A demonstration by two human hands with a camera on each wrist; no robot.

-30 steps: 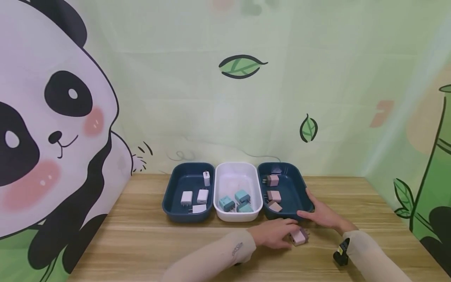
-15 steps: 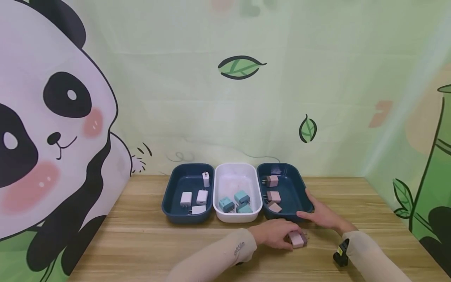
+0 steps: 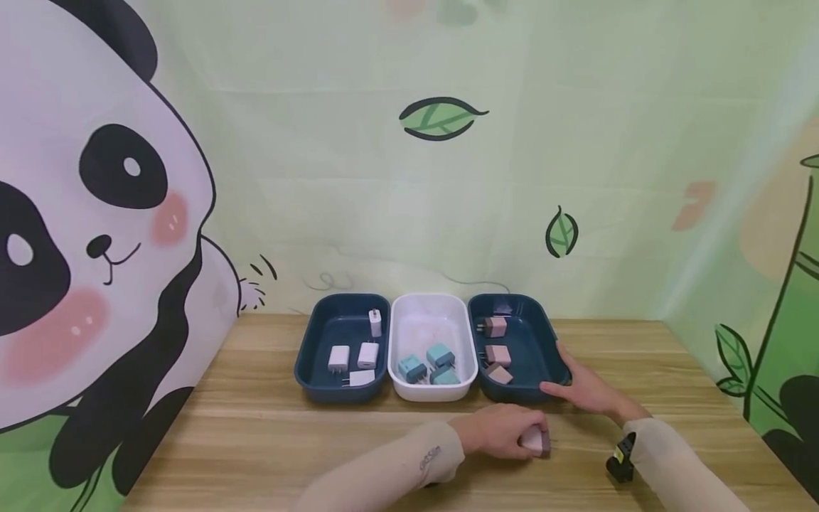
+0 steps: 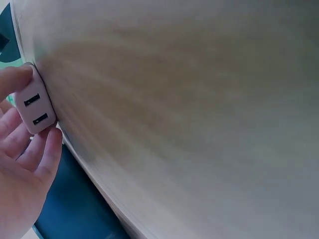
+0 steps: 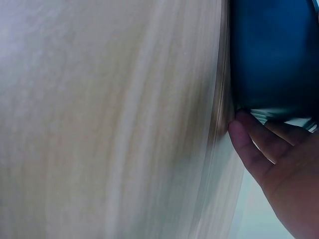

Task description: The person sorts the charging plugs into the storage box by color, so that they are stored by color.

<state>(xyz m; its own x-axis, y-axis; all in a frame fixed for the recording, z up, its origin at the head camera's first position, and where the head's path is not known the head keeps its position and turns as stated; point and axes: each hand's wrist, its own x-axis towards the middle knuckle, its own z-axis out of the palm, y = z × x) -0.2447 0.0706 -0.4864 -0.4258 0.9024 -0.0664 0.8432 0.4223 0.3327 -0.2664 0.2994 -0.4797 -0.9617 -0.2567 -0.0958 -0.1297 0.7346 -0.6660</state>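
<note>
In the head view my left hand [image 3: 499,430] pinches a pale pink wall charger [image 3: 534,442] with a darker end, low over the table in front of the right bin. The left wrist view shows the thumb and fingers on either side of the charger [image 4: 35,105], its two USB ports facing the camera. My right hand [image 3: 589,384] rests against the near right corner of the dark blue bin [image 3: 534,348]. Its thumb lies along the front wall and its fingers along the right side. Inside this bin, pink chargers [image 3: 497,355] lie toward the left.
A white bin [image 3: 433,313] stands in the middle, with teal chargers [image 3: 440,355] inside. To its left, another dark blue bin [image 3: 313,363] holds several white chargers [image 3: 339,359]. All three line up side by side on the wooden table [image 3: 256,441], before a panda-printed cloth [image 3: 358,163].
The left hand has closed further round the pink charger and drawn it slightly toward the table's near edge, turning it a little. The right hand stays at the bin's corner.
</note>
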